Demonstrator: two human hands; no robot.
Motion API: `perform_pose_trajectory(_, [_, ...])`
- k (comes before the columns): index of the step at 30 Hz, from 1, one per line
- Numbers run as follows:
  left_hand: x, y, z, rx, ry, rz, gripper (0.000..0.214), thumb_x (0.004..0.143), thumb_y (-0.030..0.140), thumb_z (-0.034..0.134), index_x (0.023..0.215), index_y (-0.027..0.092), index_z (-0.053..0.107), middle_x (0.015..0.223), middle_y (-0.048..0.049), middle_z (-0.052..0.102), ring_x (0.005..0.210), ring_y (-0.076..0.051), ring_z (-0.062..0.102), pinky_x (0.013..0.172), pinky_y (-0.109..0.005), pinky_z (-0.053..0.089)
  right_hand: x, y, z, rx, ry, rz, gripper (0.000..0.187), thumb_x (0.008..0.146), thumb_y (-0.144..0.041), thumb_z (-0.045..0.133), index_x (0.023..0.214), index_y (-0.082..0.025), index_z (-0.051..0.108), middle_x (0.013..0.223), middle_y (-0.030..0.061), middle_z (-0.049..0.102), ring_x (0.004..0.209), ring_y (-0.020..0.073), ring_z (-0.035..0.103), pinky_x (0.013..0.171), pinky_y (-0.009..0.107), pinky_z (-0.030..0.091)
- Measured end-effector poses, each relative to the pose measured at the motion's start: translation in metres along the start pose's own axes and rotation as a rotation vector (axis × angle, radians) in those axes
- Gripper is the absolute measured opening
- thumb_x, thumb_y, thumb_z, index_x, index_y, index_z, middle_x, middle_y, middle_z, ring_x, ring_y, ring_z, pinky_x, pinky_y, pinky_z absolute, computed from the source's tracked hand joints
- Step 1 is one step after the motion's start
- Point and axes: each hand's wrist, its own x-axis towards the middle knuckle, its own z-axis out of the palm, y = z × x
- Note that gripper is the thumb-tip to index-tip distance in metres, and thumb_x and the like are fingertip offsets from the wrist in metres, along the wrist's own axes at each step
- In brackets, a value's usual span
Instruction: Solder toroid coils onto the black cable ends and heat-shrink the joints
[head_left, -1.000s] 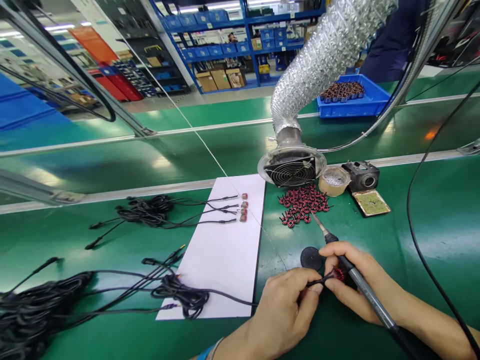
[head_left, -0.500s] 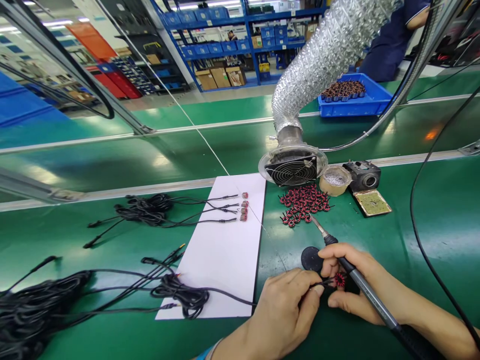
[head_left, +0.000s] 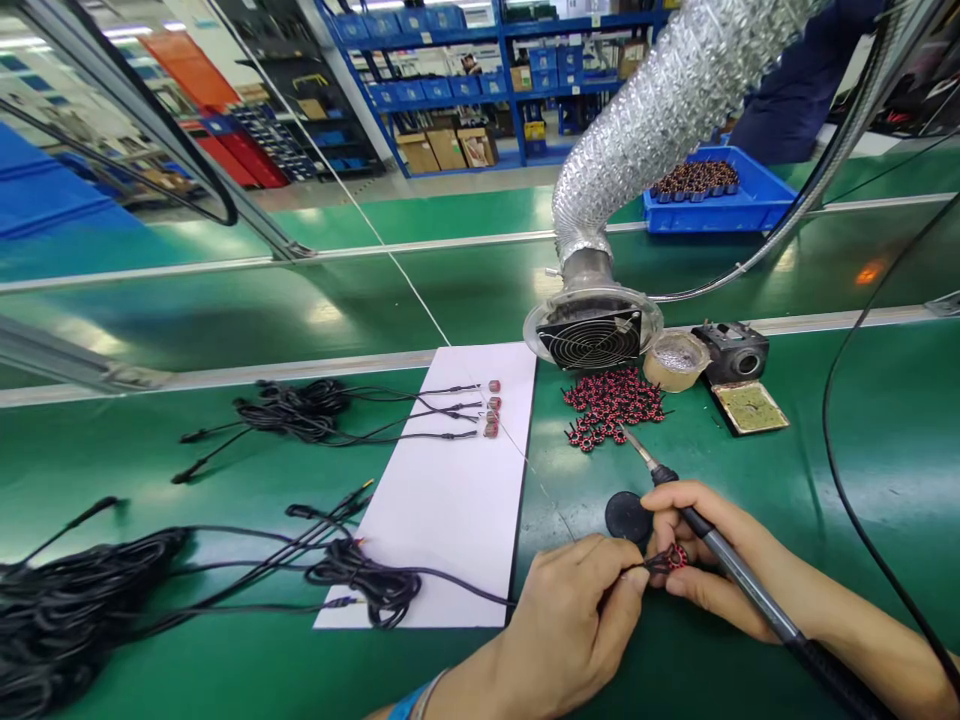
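Observation:
My left hand (head_left: pixel 566 620) is closed in a pinch on the end of a black cable (head_left: pixel 450 585) near the table's front edge. My right hand (head_left: pixel 720 565) grips a soldering iron (head_left: pixel 731 572), its tip pointing up and left, and its fingertips also hold a small red and black coil (head_left: pixel 677 556) against the cable end. The two hands meet just in front of a black round pad (head_left: pixel 626 517). A pile of red coils (head_left: pixel 611 405) lies beyond the iron's tip.
A white sheet (head_left: pixel 457 490) carries finished cables with coils (head_left: pixel 491 410). Black cable bundles (head_left: pixel 82 600) lie left. A fume duct with fan (head_left: pixel 596 335), a tin (head_left: pixel 675 360), an iron stand with sponge (head_left: pixel 739 375) and a blue bin (head_left: pixel 712 195) sit behind. Another person stands at the far right.
The red coil has shifted slightly left toward the cable end between my fingertips. The view has tilted a little; both hands stay in place.

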Motion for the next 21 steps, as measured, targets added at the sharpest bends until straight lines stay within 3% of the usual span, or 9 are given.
perform_pose_trajectory(5, [-0.0004, 0.0000, 0.0003, -0.010, 0.004, -0.006, 0.016, 0.094, 0.016, 0.047, 0.091, 0.017, 0.063, 0.071, -0.0008, 0.067, 0.059, -0.012, 0.061, 0.056, -0.022, 0.042, -0.0007, 0.0013, 0.0015, -0.016, 0.016, -0.047, 0.055, 0.089, -0.006, 0.058, 0.133, -0.034, 0.040, 0.101, -0.0001, 0.055, 0.088, 0.0105, 0.062, 0.079, 0.023, 0.054])
perform_pose_trajectory(8, [-0.0010, -0.0004, 0.0011, -0.014, -0.013, -0.020, 0.016, 0.095, 0.016, 0.047, 0.094, 0.018, 0.063, 0.073, -0.0008, 0.068, 0.061, -0.013, 0.063, 0.057, -0.022, 0.044, -0.0010, 0.0012, 0.0024, -0.166, 0.112, -0.171, 0.057, 0.085, -0.003, 0.059, 0.130, -0.034, 0.044, 0.101, -0.0001, 0.059, 0.088, 0.0111, 0.063, 0.079, 0.022, 0.054])
perform_pose_trajectory(12, [-0.0037, -0.0031, 0.0033, -0.001, -0.038, -0.027, 0.014, 0.094, 0.016, 0.048, 0.096, 0.019, 0.062, 0.076, -0.0001, 0.070, 0.063, -0.014, 0.065, 0.059, -0.023, 0.045, 0.0002, 0.0009, 0.0017, -0.387, 0.225, -0.349, 0.043, 0.085, -0.004, 0.060, 0.119, -0.029, 0.052, 0.090, -0.0016, 0.065, 0.073, 0.0096, 0.063, 0.069, 0.019, 0.053])
perform_pose_trajectory(16, [-0.0063, -0.0064, 0.0057, 0.023, -0.060, -0.008, 0.014, 0.095, 0.016, 0.050, 0.101, 0.020, 0.061, 0.083, 0.0002, 0.073, 0.069, -0.015, 0.068, 0.063, -0.024, 0.047, 0.0029, 0.0015, -0.0013, -0.518, 0.229, -0.501, 0.034, 0.083, -0.003, 0.062, 0.109, -0.025, 0.057, 0.084, 0.0002, 0.068, 0.070, 0.0121, 0.064, 0.067, 0.023, 0.053])
perform_pose_trajectory(21, [-0.0056, -0.0072, 0.0063, 0.081, -0.045, 0.026, 0.011, 0.094, 0.018, 0.051, 0.098, 0.021, 0.061, 0.076, 0.0007, 0.071, 0.063, -0.015, 0.066, 0.058, -0.025, 0.045, 0.0037, 0.0023, -0.0055, -0.518, 0.186, -0.596, 0.034, 0.083, 0.000, 0.061, 0.108, -0.023, 0.060, 0.086, 0.0022, 0.071, 0.075, 0.0138, 0.067, 0.069, 0.026, 0.055])
